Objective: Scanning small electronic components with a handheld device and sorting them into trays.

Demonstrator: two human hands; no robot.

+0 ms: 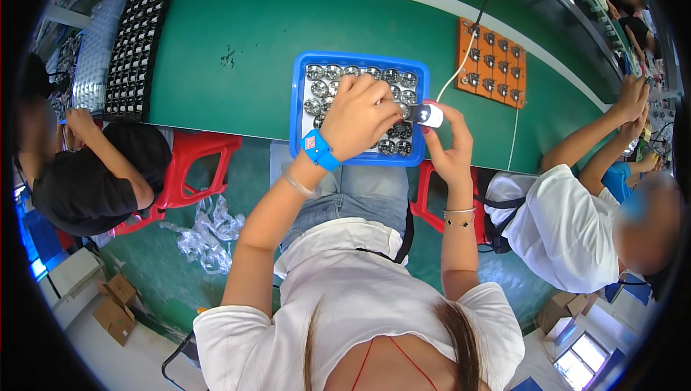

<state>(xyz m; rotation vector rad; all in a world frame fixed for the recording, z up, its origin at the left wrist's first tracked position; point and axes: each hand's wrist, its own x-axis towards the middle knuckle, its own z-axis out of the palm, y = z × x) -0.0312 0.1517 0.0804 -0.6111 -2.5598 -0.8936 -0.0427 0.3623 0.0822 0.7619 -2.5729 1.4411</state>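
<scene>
A blue tray [296, 96] lies at the table's front edge, holding rows of round, shiny silver parts [333, 72]. Over its middle is my left hand [363, 117], its fingers bent and closed together near the tray's right side; whatever is in them is hidden. At the right rim, my right hand [452, 150] grips a small white piece with a dark end [430, 115] between thumb and fingers. A white cable [455, 74] runs down to this piece from above. Both hands meet closely, the dark end pointing to my left fingertips.
An orange board [492, 62] with rows of metal parts lies at the right. To the left stands a black tray [137, 52] with many white-and-black pieces. Co-workers sit on both sides, near red stools [194, 168]. Clear plastic bags [209, 236] lie on the floor.
</scene>
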